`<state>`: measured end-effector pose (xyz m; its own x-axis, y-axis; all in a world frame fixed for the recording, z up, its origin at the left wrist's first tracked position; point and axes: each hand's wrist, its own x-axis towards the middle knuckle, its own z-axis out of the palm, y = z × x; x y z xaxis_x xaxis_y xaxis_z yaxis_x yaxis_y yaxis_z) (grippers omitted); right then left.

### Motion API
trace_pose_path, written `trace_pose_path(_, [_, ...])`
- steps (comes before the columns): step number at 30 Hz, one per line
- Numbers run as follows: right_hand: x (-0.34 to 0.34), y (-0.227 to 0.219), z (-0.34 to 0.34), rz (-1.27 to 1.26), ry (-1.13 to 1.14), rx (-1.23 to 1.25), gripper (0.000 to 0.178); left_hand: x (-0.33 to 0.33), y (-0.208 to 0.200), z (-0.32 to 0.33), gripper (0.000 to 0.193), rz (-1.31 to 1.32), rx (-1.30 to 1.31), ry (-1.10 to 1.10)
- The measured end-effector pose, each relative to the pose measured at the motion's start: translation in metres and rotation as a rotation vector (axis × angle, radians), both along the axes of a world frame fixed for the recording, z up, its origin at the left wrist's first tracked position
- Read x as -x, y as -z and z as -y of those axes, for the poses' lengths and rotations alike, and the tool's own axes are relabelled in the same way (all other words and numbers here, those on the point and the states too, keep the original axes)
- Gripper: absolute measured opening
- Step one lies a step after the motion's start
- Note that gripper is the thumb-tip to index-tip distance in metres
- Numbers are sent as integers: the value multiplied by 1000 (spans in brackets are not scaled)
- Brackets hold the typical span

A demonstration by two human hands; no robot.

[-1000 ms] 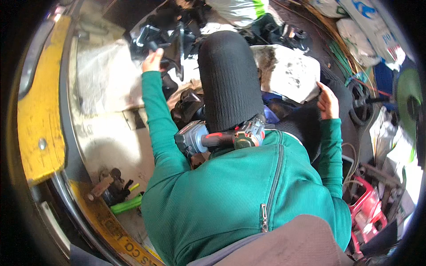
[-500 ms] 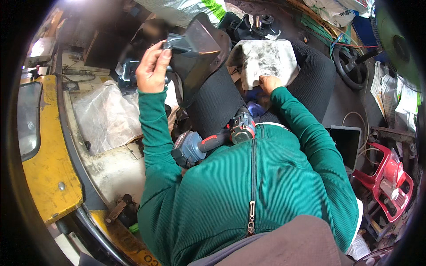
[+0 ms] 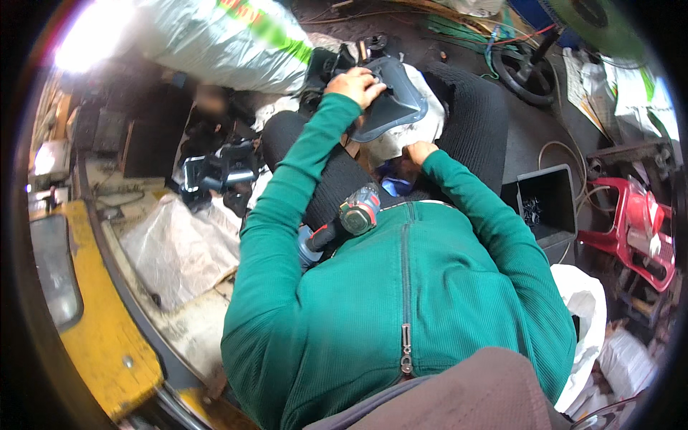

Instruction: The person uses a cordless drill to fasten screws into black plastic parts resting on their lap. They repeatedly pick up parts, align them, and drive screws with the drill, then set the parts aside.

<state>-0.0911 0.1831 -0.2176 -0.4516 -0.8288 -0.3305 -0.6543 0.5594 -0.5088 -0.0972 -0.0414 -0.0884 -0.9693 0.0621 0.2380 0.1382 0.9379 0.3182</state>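
Note:
My left hand (image 3: 356, 89) is closed on the upper left edge of a dark grey moulded plastic part (image 3: 396, 107) with a flared, rounded rim. The part lies over a stained white cloth (image 3: 405, 137) spread between my knees. My right hand (image 3: 420, 152) is closed at the cloth's near edge; whatever its fingers hold is hidden. In my lap, against the green jacket, rests a cordless drill (image 3: 358, 209) with a red and grey body. Something blue (image 3: 395, 186) shows between my thighs below the right hand.
Black plastic parts (image 3: 218, 172) are heaped on the left, beside a crumpled clear plastic sheet (image 3: 183, 247) and a yellow panel (image 3: 93, 315). A large white sack (image 3: 222, 46) stands ahead. Rightward are a black bin (image 3: 548, 233) with small pieces, a red plastic chair (image 3: 609, 215) and a fan (image 3: 588, 21).
My left hand has brought the plastic part rightward and down onto the cloth, turning it over. The right hand stays by the cloth's edge. My view has shifted a little.

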Motion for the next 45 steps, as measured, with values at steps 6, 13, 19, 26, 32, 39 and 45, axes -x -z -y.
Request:
trace_pose_path(6, [-12, -134, -83, 325, 699, 456, 22, 57, 100, -14, 44, 598, 70, 3])
trace_pose_path(13, [-86, -337, -244, -460, 1108, 366, 30, 64, 215, 165, 31, 709, 23, -580])
trace_pose_path(19, [-191, -408, -367, -469, 1618, -410, 38, 12, 313, 79, 29, 892, 64, -251])
trace_pose_path(26, [-270, -318, -411, -232, 1922, -679, 37, 17, 341, 46, 26, 861, 81, -136])
trace_pose_path(32, [-289, -260, -453, -37, 2084, -520, 36, 29, 354, 70, 24, 880, 124, -22])
trace_pose_path(39, [-333, -186, -495, 105, 2323, -194, 35, 75, 222, 84, 22, 1050, 390, 372])
trace_pose_path(45, [-325, -149, -513, -82, 1505, -1073, 41, 97, 23, -23, 24, 911, 87, 1024])
